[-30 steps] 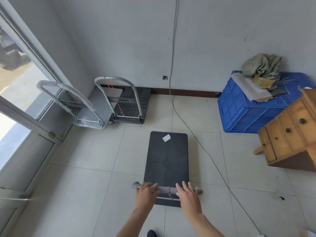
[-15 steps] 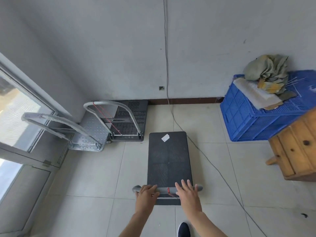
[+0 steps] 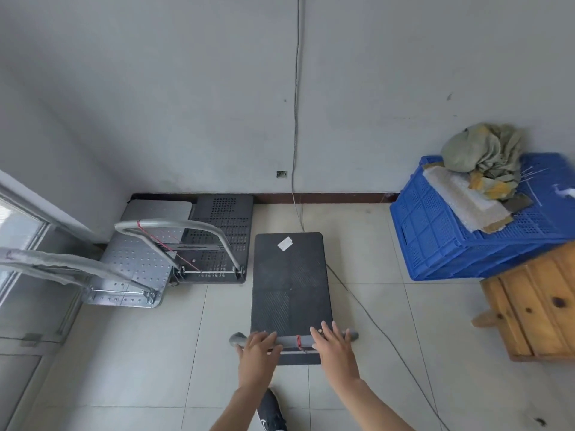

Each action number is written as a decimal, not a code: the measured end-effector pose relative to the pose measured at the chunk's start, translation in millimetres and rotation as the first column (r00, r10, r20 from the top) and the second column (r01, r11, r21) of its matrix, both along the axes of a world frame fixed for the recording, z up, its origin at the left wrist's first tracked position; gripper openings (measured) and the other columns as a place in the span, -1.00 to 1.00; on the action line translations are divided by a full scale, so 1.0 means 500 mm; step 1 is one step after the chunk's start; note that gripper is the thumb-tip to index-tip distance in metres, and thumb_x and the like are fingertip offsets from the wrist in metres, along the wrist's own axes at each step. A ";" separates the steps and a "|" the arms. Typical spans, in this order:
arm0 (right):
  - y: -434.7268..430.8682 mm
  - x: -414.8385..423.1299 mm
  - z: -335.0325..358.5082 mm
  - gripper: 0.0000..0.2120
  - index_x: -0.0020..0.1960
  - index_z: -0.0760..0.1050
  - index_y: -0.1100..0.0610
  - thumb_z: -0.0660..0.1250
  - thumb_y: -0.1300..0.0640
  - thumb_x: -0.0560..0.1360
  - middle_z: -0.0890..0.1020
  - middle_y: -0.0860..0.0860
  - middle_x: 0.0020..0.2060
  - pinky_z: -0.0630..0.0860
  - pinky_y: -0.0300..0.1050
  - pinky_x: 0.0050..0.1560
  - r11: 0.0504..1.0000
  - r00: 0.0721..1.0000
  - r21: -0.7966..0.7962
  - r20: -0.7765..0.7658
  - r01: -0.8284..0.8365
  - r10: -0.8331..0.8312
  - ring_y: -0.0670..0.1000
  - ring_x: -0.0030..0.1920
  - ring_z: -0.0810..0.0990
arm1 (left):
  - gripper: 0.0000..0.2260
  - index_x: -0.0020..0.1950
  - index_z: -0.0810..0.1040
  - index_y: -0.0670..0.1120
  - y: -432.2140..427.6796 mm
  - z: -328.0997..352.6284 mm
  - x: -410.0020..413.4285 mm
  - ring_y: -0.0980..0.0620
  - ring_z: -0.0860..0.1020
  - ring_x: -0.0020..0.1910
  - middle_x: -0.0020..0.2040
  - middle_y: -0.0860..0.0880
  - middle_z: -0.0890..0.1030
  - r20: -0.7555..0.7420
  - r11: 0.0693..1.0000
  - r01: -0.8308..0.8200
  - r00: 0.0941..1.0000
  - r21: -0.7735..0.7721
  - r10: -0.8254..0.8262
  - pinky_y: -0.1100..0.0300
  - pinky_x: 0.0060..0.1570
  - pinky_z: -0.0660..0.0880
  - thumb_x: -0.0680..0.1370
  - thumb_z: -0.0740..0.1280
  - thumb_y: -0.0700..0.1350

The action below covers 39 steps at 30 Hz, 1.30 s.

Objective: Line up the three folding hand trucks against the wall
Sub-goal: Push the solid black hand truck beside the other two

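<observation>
A black flat hand truck (image 3: pixel 291 284) with a white sticker stands in front of me on the tiled floor, its front end a short way from the back wall. My left hand (image 3: pixel 256 348) and my right hand (image 3: pixel 333 345) both rest on its grey handle bar (image 3: pixel 294 340), left fingers curled over it, right fingers spread on top. A black perforated hand truck (image 3: pixel 222 225) sits against the wall to the left. A silver hand truck (image 3: pixel 137 262) stands beside it in the corner. Both have raised grey handles.
A blue plastic crate (image 3: pixel 460 231) with cloth and cardboard on top stands at the right by the wall. A wooden cabinet (image 3: pixel 535 306) is in front of it. A thin cable (image 3: pixel 367 306) runs down the wall and across the floor, right of the black truck. A glass door (image 3: pixel 21 275) is left.
The black hand truck has rolled forward toward the wall with both hands on its handle. I have stepped closer, and the parked trucks now lie beside its front end.
</observation>
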State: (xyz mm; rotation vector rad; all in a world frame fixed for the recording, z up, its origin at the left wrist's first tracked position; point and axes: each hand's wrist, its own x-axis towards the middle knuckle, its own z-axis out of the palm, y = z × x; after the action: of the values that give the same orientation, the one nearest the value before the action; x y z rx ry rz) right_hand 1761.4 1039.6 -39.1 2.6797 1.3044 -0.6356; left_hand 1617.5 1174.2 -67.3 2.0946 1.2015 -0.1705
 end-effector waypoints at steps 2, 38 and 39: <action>0.054 0.031 -0.001 -0.46 0.05 0.66 0.06 0.69 0.21 0.09 0.71 0.11 -0.01 0.60 0.26 -0.09 1.000 1.000 0.004 -0.002 0.010 -0.010 0.22 0.02 0.67 | -0.71 0.29 0.54 0.08 0.058 0.009 0.034 0.04 0.36 0.34 0.25 0.08 0.51 0.004 1.000 0.009 1.000 -0.011 -0.009 -0.09 0.39 0.23 0.56 0.30 0.03; 0.568 0.387 -0.010 -0.48 -0.02 0.68 0.05 0.70 0.13 0.03 0.72 0.10 -0.05 0.61 0.28 -0.15 0.995 0.997 0.075 -0.021 0.071 -0.069 0.22 -0.03 0.69 | -0.67 0.34 0.45 0.22 0.588 -0.005 0.400 0.15 0.22 0.47 0.34 0.21 0.43 -0.173 0.988 0.154 0.972 -0.032 -0.157 -0.13 0.45 0.09 0.57 0.22 0.15; 0.567 0.389 -0.011 -0.53 -0.02 0.69 0.05 0.68 0.11 0.08 0.72 0.10 -0.06 0.61 0.28 -0.15 0.995 0.997 0.069 -0.012 0.074 -0.073 0.22 -0.04 0.69 | -0.66 0.35 0.43 0.24 0.584 -0.006 0.402 0.17 0.19 0.49 0.36 0.21 0.41 -0.191 0.987 0.157 0.968 -0.033 -0.161 -0.13 0.46 0.07 0.57 0.22 0.16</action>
State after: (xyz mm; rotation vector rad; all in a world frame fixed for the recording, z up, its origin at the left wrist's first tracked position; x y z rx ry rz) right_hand 1955.7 1323.1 -44.5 2.7951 1.2574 -0.6223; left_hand 1818.3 1466.4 -70.3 2.1981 1.1362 -0.4661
